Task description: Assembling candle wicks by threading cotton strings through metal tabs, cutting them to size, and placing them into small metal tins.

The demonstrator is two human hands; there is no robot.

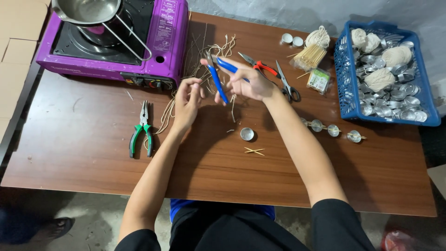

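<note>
Head view: right hand point(251, 83) grips blue-handled pliers point(218, 79); left hand point(188, 100) pinches wick.

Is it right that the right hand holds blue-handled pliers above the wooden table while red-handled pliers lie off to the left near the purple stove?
Not quite. The pliers lying left on the wooden table near the purple stove are green-handled pliers, not red, as the head view shows. The right hand does hold the blue-handled pliers.

brown wood-grain table point(83, 148) | grey concrete floor point(93, 218) | grey wall point(278, 11) behind | even light
</note>
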